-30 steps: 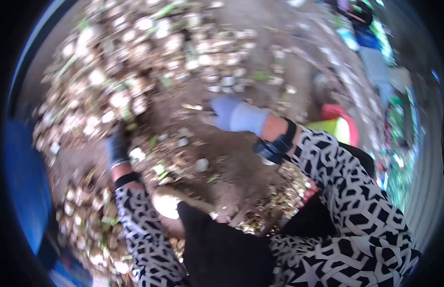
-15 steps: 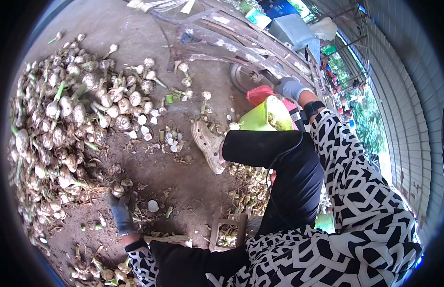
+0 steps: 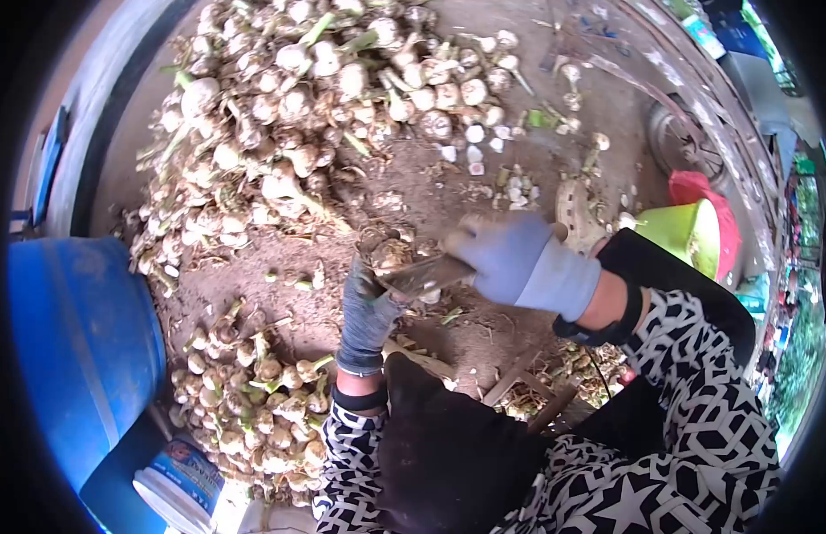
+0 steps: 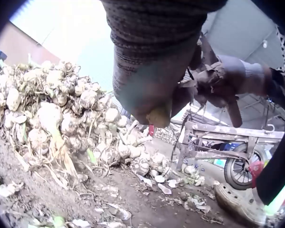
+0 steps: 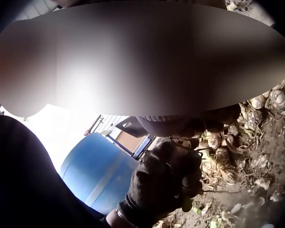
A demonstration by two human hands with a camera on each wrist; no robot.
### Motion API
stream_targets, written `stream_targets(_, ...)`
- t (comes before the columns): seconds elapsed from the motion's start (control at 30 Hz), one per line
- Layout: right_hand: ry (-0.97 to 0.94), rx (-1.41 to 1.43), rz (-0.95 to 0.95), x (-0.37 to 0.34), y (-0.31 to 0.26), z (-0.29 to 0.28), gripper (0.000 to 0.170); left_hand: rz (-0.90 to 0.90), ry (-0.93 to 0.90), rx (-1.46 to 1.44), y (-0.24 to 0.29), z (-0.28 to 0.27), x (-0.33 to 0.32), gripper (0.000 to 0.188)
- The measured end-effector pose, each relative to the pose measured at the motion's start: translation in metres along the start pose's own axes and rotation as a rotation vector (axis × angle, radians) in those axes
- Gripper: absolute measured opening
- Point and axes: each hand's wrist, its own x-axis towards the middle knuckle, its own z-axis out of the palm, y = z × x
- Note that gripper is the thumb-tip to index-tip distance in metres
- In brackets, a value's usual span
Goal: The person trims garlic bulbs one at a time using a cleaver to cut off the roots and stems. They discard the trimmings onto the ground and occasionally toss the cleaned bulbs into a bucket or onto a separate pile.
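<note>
My left hand, in a dark grey glove, holds a garlic bulb with dry, ragged skin low over the dirt floor. My right hand, in a pale blue-grey glove and slightly blurred, grips a knife whose flat blade reaches across to the bulb and the left fingers. Both hands meet in front of the knees. In the left wrist view the right hand shows behind the left glove. A blurred oval covers much of the right wrist view, with the left hand below it.
A large heap of garlic lies ahead; a smaller trimmed pile sits near left. A blue barrel stands left, a white tub below it. Right are a yellow-green bucket and a wheeled cart.
My right hand swung out to the yellow-green bucket at the right, then came back to the left hand with the knife. The left hand has lifted a garlic bulb, and the head view has turned.
</note>
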Motion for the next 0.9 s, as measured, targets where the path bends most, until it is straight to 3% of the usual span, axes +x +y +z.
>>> stream_targets(0.03, 0.003, 0.009, -0.011, 0.005, -0.007, 0.008, 0.023, 0.072, 0.039, 0.344, 0.013, 0.001, -0.003, 0.07)
stream_targets(0.07, 0.051, 0.011, -0.034, 0.009, -0.011, 0.018, 0.021, 0.068, 0.046, 0.351, 0.019, 0.004, -0.006, 0.07)
stream_targets(0.13, 0.1, 0.015, -0.052, 0.015, -0.02, 0.025, 0.02, 0.017, 0.036, 0.096, 0.023, 0.007, -0.01, 0.074)
stream_targets(0.2, -0.012, -0.001, 0.032, 0.019, -0.028, 0.027, 0.02, -0.002, 0.055, 0.22, 0.008, -0.004, -0.018, 0.077)
stream_targets(0.27, -0.03, 0.033, 0.06, 0.02, -0.034, 0.035, 0.02, 0.065, 0.201, 0.376, -0.012, -0.01, -0.034, 0.079)
stream_targets(0.33, -0.057, 0.061, 0.096, 0.021, -0.034, 0.046, 0.02, 0.039, 0.246, 0.368, -0.02, -0.015, -0.038, 0.078)
stream_targets(0.4, -0.023, 0.078, 0.125, 0.021, -0.026, 0.066, 0.023, -0.383, 0.078, -0.038, 0.009, -0.011, -0.035, 0.077)
stream_targets(0.43, -0.115, 0.041, 0.21, 0.026, 0.003, 0.108, 0.025, -0.027, 0.026, 0.028, 0.008, -0.003, -0.041, 0.072)
stream_targets(0.47, -0.205, 0.003, 0.302, 0.028, 0.031, 0.142, 0.026, -0.056, -0.006, 0.087, 0.032, 0.011, -0.042, 0.07)
stream_targets(0.5, -0.214, 0.007, 0.317, 0.018, 0.031, 0.14, 0.026, -0.017, -0.049, 0.059, 0.034, 0.008, -0.046, 0.068)
stream_targets(0.53, -0.2, 0.131, 0.465, 0.014, 0.031, 0.129, 0.027, 0.031, -0.06, 0.022, 0.032, 0.004, -0.05, 0.066)
stream_targets(0.57, -0.189, 0.253, 0.588, 0.02, 0.029, 0.117, 0.028, -0.042, -0.012, 0.009, 0.033, -0.001, -0.045, 0.065)
stream_targets(0.6, -0.199, 0.266, 0.577, 0.021, 0.011, 0.102, 0.028, -0.129, 0.006, 0.012, 0.038, -0.01, -0.041, 0.063)
stream_targets(0.67, -0.167, 0.779, 0.54, 0.02, -0.028, 0.064, 0.022, -0.103, 0.011, -0.046, 0.033, -0.022, -0.036, 0.06)
stream_targets(0.7, -0.17, 0.784, 0.546, 0.018, -0.04, 0.054, 0.022, -0.038, 0.008, 0.054, 0.031, -0.025, -0.036, 0.06)
stream_targets(0.77, 0.0, 0.529, 0.118, 0.02, -0.056, 0.04, 0.021, 0.068, 0.08, 0.368, 0.036, -0.025, -0.038, 0.062)
stream_targets(0.8, -0.001, 0.53, 0.112, 0.023, -0.062, 0.038, 0.021, 0.07, 0.085, 0.37, 0.035, -0.029, -0.037, 0.062)
stream_targets(0.87, 0.008, 0.257, -0.007, 0.026, -0.07, 0.037, 0.024, 0.235, 0.013, 0.533, 0.025, -0.038, -0.036, 0.062)
stream_targets(0.9, 0.014, 0.23, -0.024, 0.026, -0.07, 0.039, 0.028, 0.046, 0.085, 0.223, 0.018, -0.035, -0.039, 0.064)
